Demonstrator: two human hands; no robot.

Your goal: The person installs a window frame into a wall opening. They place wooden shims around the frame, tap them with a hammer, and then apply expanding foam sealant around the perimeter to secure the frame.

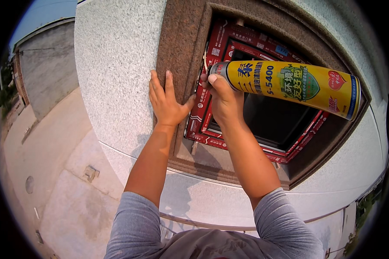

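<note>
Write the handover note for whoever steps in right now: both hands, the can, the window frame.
Left hand: open, palm flat on the brown stone surround, beside the window's left side.
Right hand: shut on the top end of the yellow spray can, which lies about level, its base pointing right, its top at the left edge of the red-wrapped window frame.
Done: can brought to the gap between frame and stone. No filler can be seen in the gap.
Left: judging by this, the whole run round the frame, probably starting from this upper left stretch.

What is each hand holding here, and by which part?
Right hand grips the yellow spray can at its nozzle end; left hand holds nothing, flat on the brown window surround.
</note>
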